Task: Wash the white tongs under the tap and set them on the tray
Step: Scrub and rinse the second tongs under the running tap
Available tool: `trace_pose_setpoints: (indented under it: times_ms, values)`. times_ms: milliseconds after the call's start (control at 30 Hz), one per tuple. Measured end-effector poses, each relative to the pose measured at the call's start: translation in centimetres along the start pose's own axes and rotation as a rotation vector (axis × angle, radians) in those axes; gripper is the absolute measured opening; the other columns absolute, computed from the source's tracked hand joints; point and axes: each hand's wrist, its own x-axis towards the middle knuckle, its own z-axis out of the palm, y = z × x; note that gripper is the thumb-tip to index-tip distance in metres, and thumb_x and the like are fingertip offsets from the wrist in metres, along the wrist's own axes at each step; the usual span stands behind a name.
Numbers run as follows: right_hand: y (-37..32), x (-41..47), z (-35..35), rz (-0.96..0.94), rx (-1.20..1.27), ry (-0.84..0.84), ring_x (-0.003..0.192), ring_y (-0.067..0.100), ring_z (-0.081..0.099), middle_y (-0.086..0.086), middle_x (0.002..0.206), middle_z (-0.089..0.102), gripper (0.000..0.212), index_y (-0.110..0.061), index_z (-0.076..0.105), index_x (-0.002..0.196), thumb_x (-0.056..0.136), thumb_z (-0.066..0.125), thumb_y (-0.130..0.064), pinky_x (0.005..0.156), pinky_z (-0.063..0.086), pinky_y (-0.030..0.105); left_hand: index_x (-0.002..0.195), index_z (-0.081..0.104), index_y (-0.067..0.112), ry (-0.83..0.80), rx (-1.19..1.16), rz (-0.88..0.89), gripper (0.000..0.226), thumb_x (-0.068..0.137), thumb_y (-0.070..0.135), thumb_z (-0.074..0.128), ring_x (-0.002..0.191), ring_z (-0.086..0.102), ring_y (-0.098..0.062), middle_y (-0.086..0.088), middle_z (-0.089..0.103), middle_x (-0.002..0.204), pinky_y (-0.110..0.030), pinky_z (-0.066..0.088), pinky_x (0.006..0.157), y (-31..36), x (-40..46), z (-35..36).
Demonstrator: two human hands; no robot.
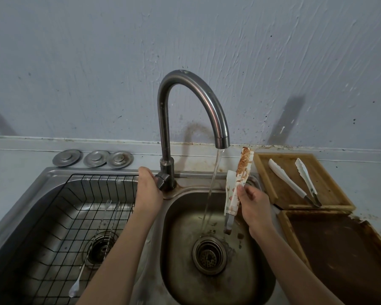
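My right hand (252, 205) grips white tongs (237, 186) smeared with brown sauce, tips up, just right of a thin stream of water (213, 183) running from the curved steel tap (194, 91). My left hand (149, 188) is closed on the tap's handle (163, 180) at its base. The tongs hang over the right sink basin (185, 249), apart from the stream. A wooden tray (262, 172) stands to the right and holds a clean pair of white tongs (295, 183).
The left basin holds a black wire rack (53, 216) with skewers and a spoon (75, 285). Three steel drain lids (92, 158) lie behind it. A second wooden tray (293, 234), stained brown, sits at the front right. The wall rises close behind the tap.
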Motion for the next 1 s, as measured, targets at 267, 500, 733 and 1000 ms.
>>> trace_pose_setpoints:
  times_ms: [267,500,733,1000]
  values:
    - [-0.1,-0.1,0.0,0.001,0.005,0.003,0.071,0.005,0.064,-0.015,0.077,0.064,0.023,-0.012,0.064,0.109,0.093,0.052,-0.023,0.06,0.054,0.026,0.08,0.026,0.023,-0.019,0.025,-0.012,0.04,0.071,-0.013,0.041,0.064,0.038,-0.013,-0.004,0.044,0.076,-0.03,0.037,0.053,0.2,0.1,0.0]
    - [-0.7,-0.3,0.2,-0.026,0.02,-0.002,0.073,0.009,0.065,-0.005,0.081,0.069,0.014,-0.017,0.065,0.097,0.093,0.054,-0.023,0.064,0.055,0.029,0.086,0.034,0.021,-0.009,-0.01,-0.085,0.031,0.082,-0.007,0.045,0.074,0.044,-0.02,-0.011,0.048,0.086,-0.035,0.041,0.061,1.1,-0.2,-0.2]
    - [-0.5,-0.7,1.9,-0.012,0.033,-0.021,0.06,-0.003,0.065,-0.007,0.074,0.068,0.012,-0.02,0.064,0.083,0.091,0.056,-0.025,0.047,0.046,0.01,0.124,0.039,-0.008,0.301,0.058,0.051,0.047,0.084,0.005,0.061,0.122,0.03,-0.029,-0.027,0.036,0.13,-0.028,0.02,0.102,4.0,-7.0,0.3]
    - [-0.3,-1.2,4.2,0.052,0.032,-0.048,0.072,0.018,0.069,0.002,0.078,0.071,0.017,-0.016,0.067,0.083,0.09,0.058,-0.03,0.066,0.058,0.036,0.108,0.055,0.02,0.013,-0.296,-0.071,0.02,0.091,0.008,0.052,0.11,0.05,-0.014,0.0,0.05,0.117,-0.027,0.045,0.094,5.5,-9.1,1.3]
